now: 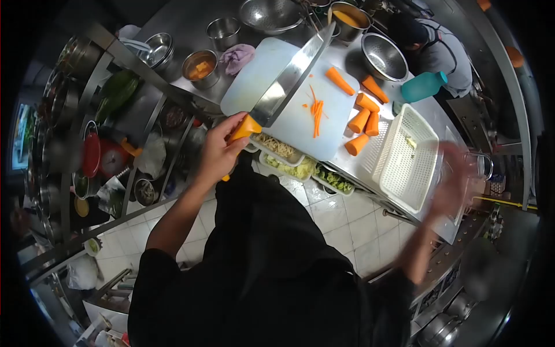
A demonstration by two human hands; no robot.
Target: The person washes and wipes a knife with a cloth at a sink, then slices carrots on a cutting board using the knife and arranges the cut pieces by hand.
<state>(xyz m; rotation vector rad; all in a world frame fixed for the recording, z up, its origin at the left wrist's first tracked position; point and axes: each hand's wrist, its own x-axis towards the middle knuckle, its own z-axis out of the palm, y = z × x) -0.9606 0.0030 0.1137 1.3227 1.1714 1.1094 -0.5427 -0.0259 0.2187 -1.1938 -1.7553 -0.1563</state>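
My left hand (218, 153) is wrapped round the orange handle of a large kitchen knife (289, 81). The wide blade points up and away, above the white cutting board (245, 87). On the board lie thin carrot strips (317, 113) and a peeled carrot piece (340, 80). Several more carrot pieces (358, 121) are at the board's right edge. My right hand (451, 179) is smeared by motion beside the white perforated basket (399, 156), so its fingers cannot be made out. A small pale green scrap (411, 142) sits in the basket.
Containers of cut vegetables (292, 166) line the counter's near edge. Behind the board are a purple cloth (237, 58), a metal pot (200, 68) with orange pieces and a colander (384, 56). A teal bottle (424, 87) lies near a co-worker (442, 52) at the upper right.
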